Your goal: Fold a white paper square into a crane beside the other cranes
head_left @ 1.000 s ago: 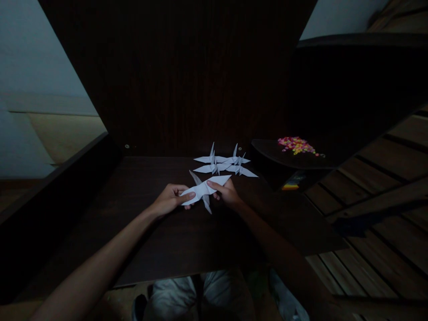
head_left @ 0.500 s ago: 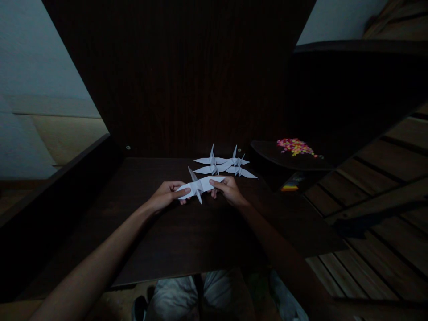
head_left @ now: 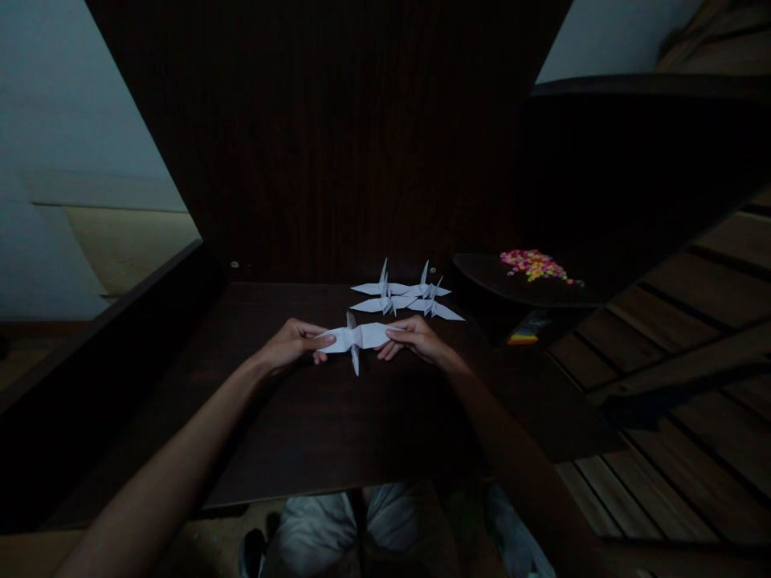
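A white origami crane [head_left: 354, 338] is stretched between my two hands above the dark desk, its wings spread level. My left hand [head_left: 293, 345] pinches the left wing tip, thumb on top and fingers underneath. On the other side, my right hand [head_left: 420, 341] grips the right wing tip in the same way. One narrow point of the crane faces me and the other points away. Just beyond it, several finished-looking white paper cranes [head_left: 385, 305] stand close together with their wings overlapping.
The dark desk top [head_left: 289, 433] ends at a tall back panel [head_left: 337, 144]. A raised side board [head_left: 108, 337] borders the left. At the right, a rounded corner shelf [head_left: 482, 277] carries a heap of small pink and yellow pieces [head_left: 533, 263]; a yellow-edged item [head_left: 523, 339] lies beneath it.
The held crane has levelled out, and its far point now sits lower. Both hands have slid outward toward the wing tips. The standing cranes stay in place.
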`<action>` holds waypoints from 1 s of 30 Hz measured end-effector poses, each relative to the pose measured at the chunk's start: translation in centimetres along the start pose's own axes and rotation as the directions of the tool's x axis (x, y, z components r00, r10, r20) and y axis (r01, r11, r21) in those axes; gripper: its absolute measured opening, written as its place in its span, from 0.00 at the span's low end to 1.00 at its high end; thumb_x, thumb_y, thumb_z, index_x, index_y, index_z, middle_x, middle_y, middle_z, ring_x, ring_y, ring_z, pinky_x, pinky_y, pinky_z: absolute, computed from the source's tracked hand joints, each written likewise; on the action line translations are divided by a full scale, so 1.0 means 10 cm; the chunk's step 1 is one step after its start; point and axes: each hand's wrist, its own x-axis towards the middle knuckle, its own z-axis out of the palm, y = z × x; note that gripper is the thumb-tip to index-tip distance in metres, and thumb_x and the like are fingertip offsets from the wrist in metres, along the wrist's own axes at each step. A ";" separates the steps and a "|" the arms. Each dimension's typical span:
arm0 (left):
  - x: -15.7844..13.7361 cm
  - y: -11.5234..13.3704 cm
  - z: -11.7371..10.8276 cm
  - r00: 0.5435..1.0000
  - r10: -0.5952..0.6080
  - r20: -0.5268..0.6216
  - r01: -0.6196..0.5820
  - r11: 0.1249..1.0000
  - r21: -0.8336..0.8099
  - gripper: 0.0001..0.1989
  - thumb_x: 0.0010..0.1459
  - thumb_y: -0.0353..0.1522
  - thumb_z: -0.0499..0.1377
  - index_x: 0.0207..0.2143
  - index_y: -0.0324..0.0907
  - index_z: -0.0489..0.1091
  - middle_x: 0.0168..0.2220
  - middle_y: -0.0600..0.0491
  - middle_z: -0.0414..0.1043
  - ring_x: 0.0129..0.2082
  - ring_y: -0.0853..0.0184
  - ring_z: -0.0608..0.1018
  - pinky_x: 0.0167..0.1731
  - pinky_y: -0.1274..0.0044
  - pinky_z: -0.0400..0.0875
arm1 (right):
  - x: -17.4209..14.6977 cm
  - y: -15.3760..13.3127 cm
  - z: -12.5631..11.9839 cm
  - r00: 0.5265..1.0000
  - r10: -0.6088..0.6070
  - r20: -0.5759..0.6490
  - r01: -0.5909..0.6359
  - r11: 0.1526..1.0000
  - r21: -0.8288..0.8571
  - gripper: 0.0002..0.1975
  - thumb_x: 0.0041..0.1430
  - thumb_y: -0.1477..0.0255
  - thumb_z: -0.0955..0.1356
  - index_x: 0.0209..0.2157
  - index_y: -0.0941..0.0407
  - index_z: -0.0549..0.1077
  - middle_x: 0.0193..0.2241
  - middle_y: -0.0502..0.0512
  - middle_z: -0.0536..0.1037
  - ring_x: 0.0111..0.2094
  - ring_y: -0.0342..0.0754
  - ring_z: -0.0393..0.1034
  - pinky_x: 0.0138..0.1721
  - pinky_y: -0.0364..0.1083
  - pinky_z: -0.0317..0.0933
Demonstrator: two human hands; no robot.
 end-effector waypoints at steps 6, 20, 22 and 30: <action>0.02 0.00 -0.04 0.999 -0.006 0.039 0.007 1.000 -0.012 0.15 0.47 0.36 0.67 0.36 0.35 0.78 0.22 0.50 0.74 0.20 0.73 0.71 0.20 0.81 0.65 | 0.00 0.01 -0.03 0.999 -0.007 -0.035 0.005 0.999 -0.050 0.29 0.42 0.62 0.75 0.45 0.65 0.75 0.24 0.61 0.80 0.24 0.52 0.77 0.25 0.48 0.70; 0.04 -0.02 -0.02 0.998 -0.069 -0.003 0.067 0.982 -0.174 0.13 0.43 0.28 0.67 0.35 0.36 0.79 0.27 0.47 0.78 0.22 0.71 0.74 0.25 0.78 0.71 | 0.04 0.05 0.00 0.989 -0.062 -0.138 0.055 0.997 -0.047 0.23 0.41 0.63 0.75 0.37 0.65 0.76 0.21 0.59 0.79 0.23 0.52 0.77 0.24 0.47 0.71; 0.03 -0.01 0.00 0.998 -0.070 0.010 0.071 0.980 -0.188 0.13 0.44 0.27 0.66 0.36 0.36 0.78 0.28 0.47 0.78 0.22 0.72 0.75 0.25 0.79 0.71 | 0.03 0.04 0.03 0.993 -0.052 -0.108 0.046 0.998 -0.053 0.21 0.40 0.65 0.76 0.35 0.64 0.76 0.23 0.58 0.79 0.23 0.51 0.76 0.23 0.46 0.71; 0.03 0.00 0.00 0.994 -0.111 0.013 0.112 0.976 -0.188 0.12 0.43 0.29 0.68 0.34 0.36 0.78 0.31 0.45 0.79 0.25 0.68 0.78 0.27 0.78 0.74 | 0.03 0.04 0.03 0.999 0.043 -0.013 -0.044 0.996 -0.079 0.24 0.43 0.59 0.75 0.37 0.64 0.76 0.25 0.59 0.80 0.24 0.50 0.77 0.23 0.45 0.71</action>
